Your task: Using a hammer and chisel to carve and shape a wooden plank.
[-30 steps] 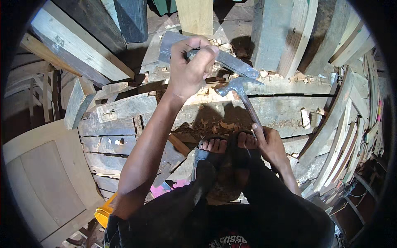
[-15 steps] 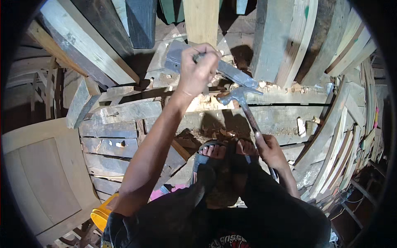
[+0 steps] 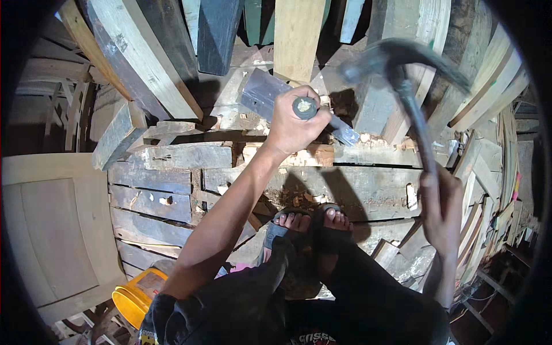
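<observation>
My left hand [image 3: 293,127] is closed in a fist around an upright chisel [image 3: 304,107]. Only the round, worn butt of its handle shows; the blade is hidden below my fist. Under and beside that hand lies a grey length of timber [image 3: 261,92], slanting from upper left to lower right. My right hand [image 3: 443,210] grips a claw hammer [image 3: 415,115] by the lower part of its handle. The hammer's head is raised to the upper right, apart from the chisel and blurred by motion.
My sandalled feet [image 3: 293,221] rest on slatted boards [image 3: 368,187] strewn with wood chips. Upright timbers [image 3: 299,34] stand along the far side. A wooden panel [image 3: 54,236] and a yellow bucket [image 3: 129,305] are at left; stacked offcuts [image 3: 474,167] lie at right.
My right hand has swung the hammer up and to the right, away from the timber. My left fist appears slightly right and lower, with the handle's butt now facing up. The whole view has shifted a little.
</observation>
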### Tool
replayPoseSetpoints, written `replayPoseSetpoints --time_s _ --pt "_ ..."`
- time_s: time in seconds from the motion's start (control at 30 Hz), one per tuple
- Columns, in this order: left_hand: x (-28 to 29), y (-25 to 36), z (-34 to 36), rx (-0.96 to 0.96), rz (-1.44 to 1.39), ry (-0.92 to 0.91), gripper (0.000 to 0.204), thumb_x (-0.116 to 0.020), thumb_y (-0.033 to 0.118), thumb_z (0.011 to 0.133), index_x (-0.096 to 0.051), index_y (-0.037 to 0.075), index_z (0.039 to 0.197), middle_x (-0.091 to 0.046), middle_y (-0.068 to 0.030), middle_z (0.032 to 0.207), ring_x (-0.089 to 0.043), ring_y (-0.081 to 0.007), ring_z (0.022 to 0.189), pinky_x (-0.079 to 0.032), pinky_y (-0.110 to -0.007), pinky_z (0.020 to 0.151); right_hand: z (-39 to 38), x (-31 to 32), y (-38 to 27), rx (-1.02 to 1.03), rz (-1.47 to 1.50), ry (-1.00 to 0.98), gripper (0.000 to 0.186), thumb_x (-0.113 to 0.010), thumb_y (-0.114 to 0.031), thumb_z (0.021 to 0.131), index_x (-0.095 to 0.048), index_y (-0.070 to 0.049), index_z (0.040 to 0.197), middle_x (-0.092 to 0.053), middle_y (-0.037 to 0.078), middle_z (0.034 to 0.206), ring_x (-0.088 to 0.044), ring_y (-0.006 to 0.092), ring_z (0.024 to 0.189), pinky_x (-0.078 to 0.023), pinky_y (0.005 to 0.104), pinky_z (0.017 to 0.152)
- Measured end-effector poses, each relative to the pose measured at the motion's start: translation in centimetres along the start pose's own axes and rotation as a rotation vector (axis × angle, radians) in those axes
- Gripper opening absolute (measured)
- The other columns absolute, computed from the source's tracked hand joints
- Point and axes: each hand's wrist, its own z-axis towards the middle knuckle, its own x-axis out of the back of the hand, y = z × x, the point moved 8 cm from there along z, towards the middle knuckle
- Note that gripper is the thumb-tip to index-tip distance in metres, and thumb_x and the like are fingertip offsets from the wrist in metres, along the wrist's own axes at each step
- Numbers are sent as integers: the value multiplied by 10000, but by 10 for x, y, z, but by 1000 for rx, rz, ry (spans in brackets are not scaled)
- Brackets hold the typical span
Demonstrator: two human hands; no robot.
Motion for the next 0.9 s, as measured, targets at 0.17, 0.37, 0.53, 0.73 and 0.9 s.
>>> replayPoseSetpoints --time_s 0.17,0.37,0.53,0.73,0.9 --pt "-2 -5 -4 118 -82 37 135 -726 52 806 -623 -1 734 -610 7 669 -543 -46 643 -457 -265 577 25 -26 -24 105 -372 -204 525 -619 -475 1051 -685 22 896 -518 141 541 -523 277 476 -417 437 518" --pt "-1 -4 0 -12 3 32 148 -721 31 800 -599 4 719 -568 17 638 -517 -42 624 -436 -269 561 13 33 -18 -113 47 305 438 -599 -361 1100 -650 72 1144 -590 8 783 -500 70 700 -391 279 584" --pt "-3 -4 -4 13 0 46 102 -715 37 812 -636 -1 760 -644 -6 696 -554 -58 655 -457 -286 573 18 -3 -44 182 -39 -8 505 -590 -416 1084 -682 42 893 -478 36 556 -458 137 509 -360 361 509" --pt "1 -15 -6 150 54 23 123 -724 51 816 -632 -13 765 -634 -20 679 -565 -68 635 -466 -292 570 21 -19 -29 52 -153 -182 501 -605 -405 1080 -674 50 883 -486 73 564 -443 154 521 -360 378 517" --pt "3 -9 -6 46 36 45 75 -696 9 790 -631 6 752 -622 -8 694 -559 -87 622 -469 -295 567 1 27 -39 222 96 280 450 -581 -340 1103 -695 94 1066 -510 -4 634 -427 84 589 -350 310 535"
